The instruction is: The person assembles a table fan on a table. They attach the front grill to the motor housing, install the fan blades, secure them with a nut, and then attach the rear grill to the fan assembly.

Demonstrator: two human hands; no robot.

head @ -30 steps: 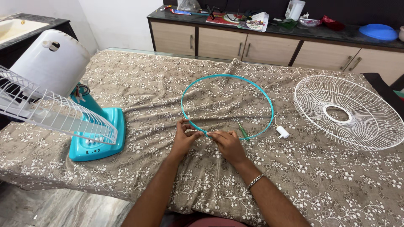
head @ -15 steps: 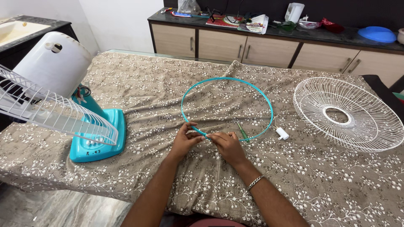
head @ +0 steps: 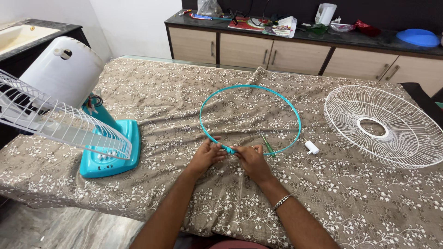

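Observation:
A thin teal ring (head: 295,113) lies flat on the patterned brown tablecloth (head: 194,97). My left hand (head: 206,156) and my right hand (head: 252,161) both pinch the ring's near edge, fingertips almost meeting at its joint. A green-handled screwdriver (head: 266,144) lies just right of my right hand, across the ring's rim. A small white plastic part (head: 312,147) rests outside the ring to the right. My right wrist carries a metal bracelet.
A teal-and-white table fan (head: 69,87) with its rear wire guard stands at the left. A loose white wire fan guard (head: 385,127) lies at the right. Behind the table is a cabinet counter (head: 286,39) with papers, a jug and a blue plate.
My hands have closed in on the ring's near edge, the left fingers sliding right toward the joint. The view shifted slightly. The ring stays in place.

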